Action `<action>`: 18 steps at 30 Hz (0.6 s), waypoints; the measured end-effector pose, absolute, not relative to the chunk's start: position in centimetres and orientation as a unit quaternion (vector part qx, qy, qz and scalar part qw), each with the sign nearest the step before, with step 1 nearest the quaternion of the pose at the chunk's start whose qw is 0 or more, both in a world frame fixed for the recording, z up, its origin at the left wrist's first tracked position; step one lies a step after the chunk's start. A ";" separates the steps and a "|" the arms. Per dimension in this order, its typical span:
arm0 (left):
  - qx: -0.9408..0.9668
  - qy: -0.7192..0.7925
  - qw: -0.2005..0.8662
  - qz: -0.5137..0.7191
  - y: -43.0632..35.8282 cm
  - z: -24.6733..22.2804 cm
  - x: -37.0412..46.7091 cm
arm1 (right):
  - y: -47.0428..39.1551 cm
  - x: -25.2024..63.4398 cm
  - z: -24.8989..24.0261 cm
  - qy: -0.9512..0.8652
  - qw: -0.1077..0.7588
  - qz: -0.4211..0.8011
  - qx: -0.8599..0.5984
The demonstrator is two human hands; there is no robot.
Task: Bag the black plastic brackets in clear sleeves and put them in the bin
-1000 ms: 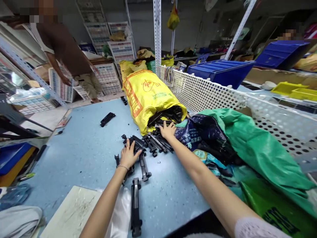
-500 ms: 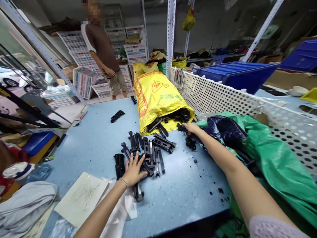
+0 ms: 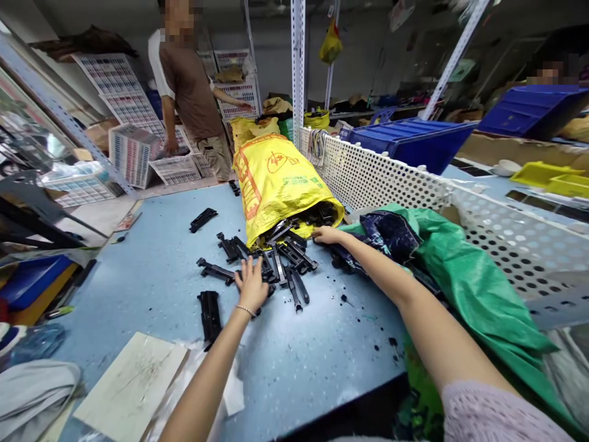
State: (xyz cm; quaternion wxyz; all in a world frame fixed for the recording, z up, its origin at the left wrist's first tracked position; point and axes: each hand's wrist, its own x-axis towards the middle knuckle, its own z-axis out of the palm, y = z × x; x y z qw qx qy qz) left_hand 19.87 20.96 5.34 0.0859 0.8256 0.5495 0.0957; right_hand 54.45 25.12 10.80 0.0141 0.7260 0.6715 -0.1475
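My left hand (image 3: pixel 252 286) lies with its fingers spread over a heap of long black plastic parts (image 3: pixel 288 255) on the blue table. It touches the pieces nearest to me. Beyond them lies a yellow woven bag (image 3: pixel 285 178), its mouth facing me with more black parts inside. My right hand (image 3: pixel 327 236) is at the right side of that mouth, its fingers curled; whatever they hold is hidden. One black part (image 3: pixel 210 316) rests left of my left wrist, and another black part (image 3: pixel 203 220) sits farther back.
A white perforated panel (image 3: pixel 377 175) borders the table's right side, with green sheeting (image 3: pixel 442 264) bunched before it. At near left lies a stained pale board (image 3: pixel 131 387). A person (image 3: pixel 191 92) stands behind the table near white crates (image 3: pixel 133 150).
My left hand has moved forward, and the black parts under it lie closer to the bag's mouth. My right hand stays beside the mouth. The person behind has extended an arm.
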 end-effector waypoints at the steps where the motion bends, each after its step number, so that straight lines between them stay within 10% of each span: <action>1: 0.849 0.511 0.086 0.103 19.9 5.7 21.2 | 25.1 54.8 11.3 0.679 0.013 -0.153 0.717; 9: 0.932 0.351 0.086 0.027 18.4 5.1 31.2 | 23.5 53.6 10.7 0.682 0.069 -0.117 0.719; 18: 0.880 0.470 0.062 0.007 20.9 3.3 23.9 | 22.8 51.9 8.7 0.802 0.068 -0.160 0.572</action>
